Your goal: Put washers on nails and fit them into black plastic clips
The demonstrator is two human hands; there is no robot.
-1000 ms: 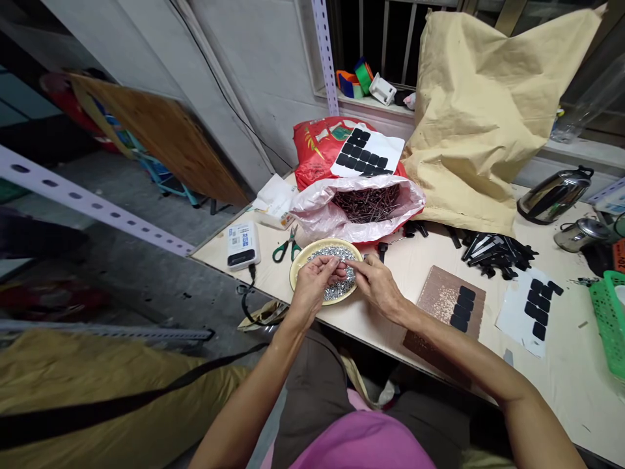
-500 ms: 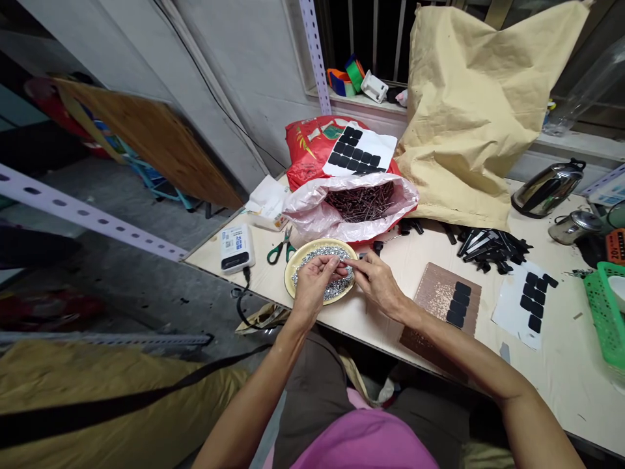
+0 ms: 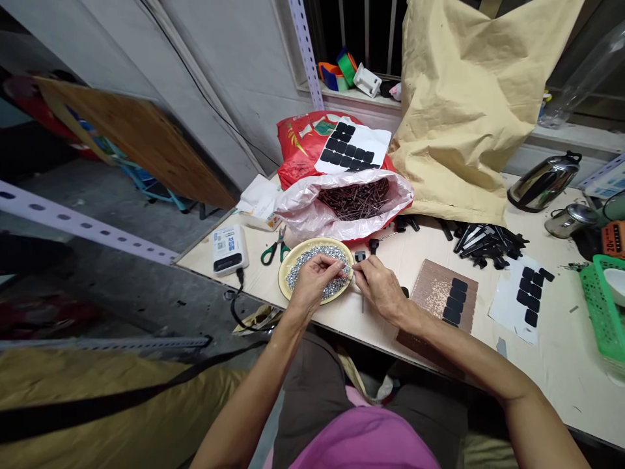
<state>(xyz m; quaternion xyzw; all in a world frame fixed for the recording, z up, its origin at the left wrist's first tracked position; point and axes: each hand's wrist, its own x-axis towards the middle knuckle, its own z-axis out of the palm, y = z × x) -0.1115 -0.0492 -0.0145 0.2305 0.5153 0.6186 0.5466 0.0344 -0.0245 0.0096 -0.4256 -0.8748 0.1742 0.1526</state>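
Note:
My left hand (image 3: 311, 281) is closed in a pinch above the yellow oval bowl (image 3: 284, 286), which holds many small silver metal pieces (image 3: 319, 255). Just right of the bowl, my right hand (image 3: 379, 286) also pinches, its fingertips close to those of the left. Something small, thin and shiny shows between the two sets of fingertips; its kind is too small to make out. Behind the bowl, a red bag with a white lining (image 3: 297, 207) lies open, full of long dark brown screws or nails (image 3: 359, 198). Black-headed parts (image 3: 374, 244) lie near my right hand.
Green-handled scissors (image 3: 269, 253) and a white power bank (image 3: 229, 249) with a cable lie left of the bowl. At right are a brown board (image 3: 442, 273) with black pads, a pile of black parts (image 3: 491, 242), a kettle (image 3: 544, 182) and a green basket (image 3: 605, 319).
The camera view has shifted slightly. My right hand has drawn a little lower, and a shiny thin bit now shows between the fingertips where a dark reddish one showed before.

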